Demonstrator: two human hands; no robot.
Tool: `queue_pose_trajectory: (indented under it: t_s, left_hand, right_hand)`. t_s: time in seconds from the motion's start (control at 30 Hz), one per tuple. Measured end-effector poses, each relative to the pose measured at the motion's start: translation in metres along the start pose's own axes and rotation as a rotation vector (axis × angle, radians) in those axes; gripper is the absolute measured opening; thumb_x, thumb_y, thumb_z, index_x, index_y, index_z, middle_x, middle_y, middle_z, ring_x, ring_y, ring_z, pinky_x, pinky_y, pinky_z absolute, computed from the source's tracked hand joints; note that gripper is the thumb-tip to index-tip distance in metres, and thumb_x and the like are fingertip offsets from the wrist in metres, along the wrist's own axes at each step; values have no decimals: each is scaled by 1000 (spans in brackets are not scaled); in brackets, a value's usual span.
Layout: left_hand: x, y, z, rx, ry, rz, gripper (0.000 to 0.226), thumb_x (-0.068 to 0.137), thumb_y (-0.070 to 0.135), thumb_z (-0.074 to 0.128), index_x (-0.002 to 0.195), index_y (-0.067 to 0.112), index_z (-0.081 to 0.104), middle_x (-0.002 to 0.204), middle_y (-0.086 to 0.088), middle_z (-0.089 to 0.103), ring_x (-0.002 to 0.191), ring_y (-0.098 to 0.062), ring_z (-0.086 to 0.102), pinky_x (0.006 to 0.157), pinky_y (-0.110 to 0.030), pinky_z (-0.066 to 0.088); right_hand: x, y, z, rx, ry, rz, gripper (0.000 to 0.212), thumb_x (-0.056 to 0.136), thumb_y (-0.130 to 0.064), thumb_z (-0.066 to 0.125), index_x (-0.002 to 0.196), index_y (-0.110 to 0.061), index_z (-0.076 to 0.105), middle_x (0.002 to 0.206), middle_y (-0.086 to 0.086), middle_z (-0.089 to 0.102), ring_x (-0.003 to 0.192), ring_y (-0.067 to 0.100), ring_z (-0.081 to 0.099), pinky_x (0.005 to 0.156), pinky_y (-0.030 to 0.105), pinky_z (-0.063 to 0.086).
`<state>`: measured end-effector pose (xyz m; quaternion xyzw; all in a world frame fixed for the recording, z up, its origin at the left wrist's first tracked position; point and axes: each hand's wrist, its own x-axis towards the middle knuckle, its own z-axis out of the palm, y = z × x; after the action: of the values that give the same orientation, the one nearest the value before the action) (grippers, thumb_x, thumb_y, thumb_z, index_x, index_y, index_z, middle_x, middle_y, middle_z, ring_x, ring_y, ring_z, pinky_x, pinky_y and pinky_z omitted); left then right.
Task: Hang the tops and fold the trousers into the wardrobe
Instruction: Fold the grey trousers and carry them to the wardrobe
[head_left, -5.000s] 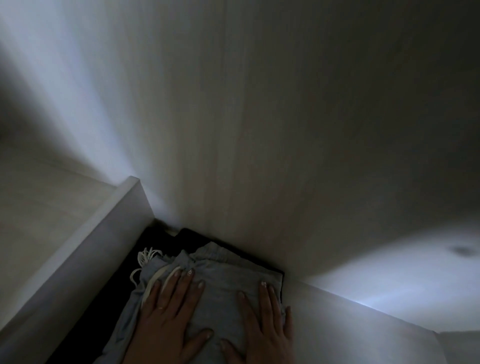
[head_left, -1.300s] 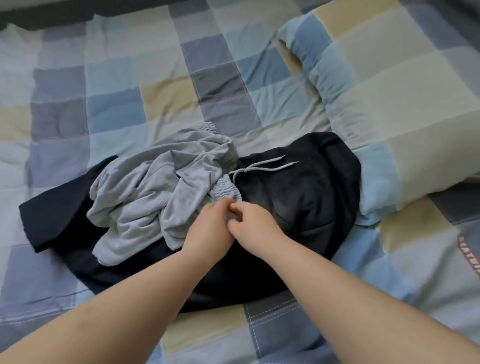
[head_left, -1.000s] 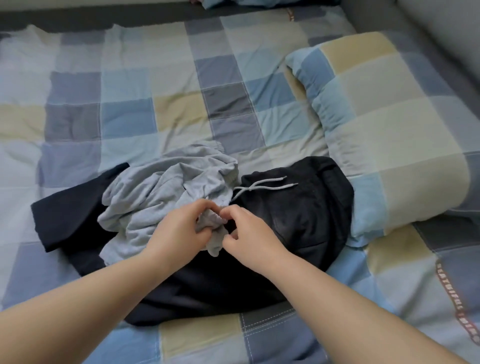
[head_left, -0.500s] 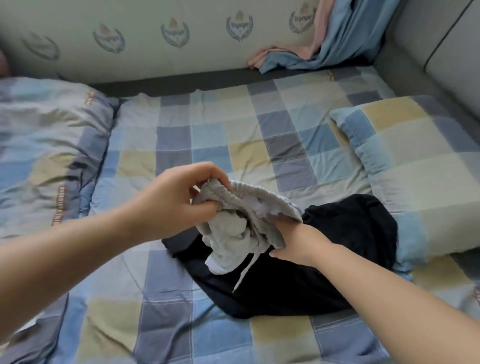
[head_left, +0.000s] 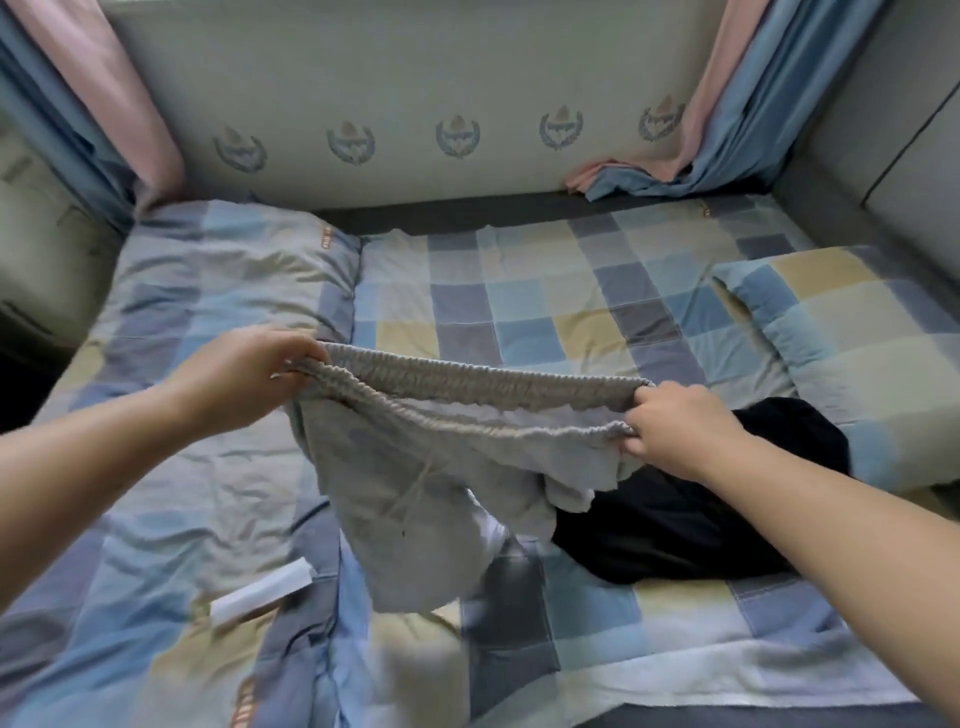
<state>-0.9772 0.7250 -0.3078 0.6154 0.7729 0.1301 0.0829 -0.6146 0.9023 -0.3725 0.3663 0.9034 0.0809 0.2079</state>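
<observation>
Right now I am holding the grey trousers up off the bed, across the centre of the frame. My left hand is curling round the left end of the elastic waistband, fingers closed tight on the cloth, and my right hand is pinching the right end the same way, so neither hand is loose or spread. The waistband is stretching between them as a nearly level line, dipping slightly toward the right of the frame, and that is the short axis. The long axis is running downward from it: the legs are hanging toward the lower centre of the frame, bunched and twisted rather than straight, with the hem end trailing onto the checked cover. A drawstring is dangling near the middle of the front.

As for progress, I am judging that this pair is only being shaken out, so its folding is not yet begun. A dark garment is lying in a heap at the right of the frame, just under my right forearm, untouched and unfolded; I cannot tell whether it is a top or trousers. The wardrobe is not showing here, so both pieces are still waiting to be put away.
</observation>
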Motion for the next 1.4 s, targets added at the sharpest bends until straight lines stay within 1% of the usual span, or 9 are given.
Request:
queue_pose_trajectory:
  t_s: [0.13,0.33,0.5,0.6,0.83,1.0,1.1,1.27,1.4]
  left_hand:
    - [-25,-37,-33,85,-99,-67,28,84,5,65,106,21,73,94,1,53,91,-26,57,74,-30,40]
    - [-55,-46,-79,85,-69,-87,21,81,10,69,100,16,75,86,5,47,94,-28,59,72,-28,36]
    - [-67,-46,-113,117,-11,-95,9,77,17,74,86,16,76,83,-2,68,88,-27,63,75,-33,47]
    - [-69,-40,-124,160,8,-151,12,77,26,74,68,20,68,77,-7,67,80,-27,61,64,-32,43]
    - [-67,-50,-103,129,-135,-176,22,83,33,68,63,26,62,72,-2,62,76,-25,59,68,-35,46]
    - [-43,-45,-55,15,-103,-288,15,85,25,65,75,17,72,66,-5,67,70,-23,64,65,-31,48]
    - [-8,-41,-35,-39,-26,-280,20,86,16,61,70,7,69,76,-16,68,79,-32,62,66,-34,45]
    - [54,-36,-54,-43,158,-220,20,87,11,58,70,3,65,84,-23,60,85,-39,58,68,-37,41]
    - [87,-18,-85,-58,346,-127,16,88,9,60,92,1,73,100,-19,62,98,-38,59,83,-39,47]
  right_hand:
    - [-15,-3,-62,0,303,-187,19,81,-33,72,70,-19,65,74,1,64,67,27,62,52,28,33]
    - [-44,-4,-115,108,283,-214,15,94,-29,51,88,-21,63,80,-2,65,77,25,55,62,31,32]
    - [-64,2,-145,66,206,-226,31,92,-43,41,74,-25,60,77,-12,56,89,18,58,82,24,29]
    - [-68,-2,-159,12,198,-139,38,91,-49,43,58,-30,41,66,-16,43,94,3,52,113,39,14]
    - [-71,-6,-139,258,148,-11,15,95,-31,49,106,-30,60,82,-14,65,95,10,62,118,43,2]
    - [-43,-12,-118,47,37,69,19,95,-21,43,86,-34,53,96,-13,64,108,14,54,114,56,12]
    - [-13,-3,-119,-66,-18,155,31,93,-14,41,105,-35,60,114,-11,60,123,17,42,112,57,12]
    - [14,28,-140,-123,25,272,40,96,-21,35,135,-26,41,141,0,41,137,23,25,112,49,19]
    - [16,60,-169,-152,70,331,45,96,-23,34,141,-25,34,150,1,31,145,24,12,114,48,15]
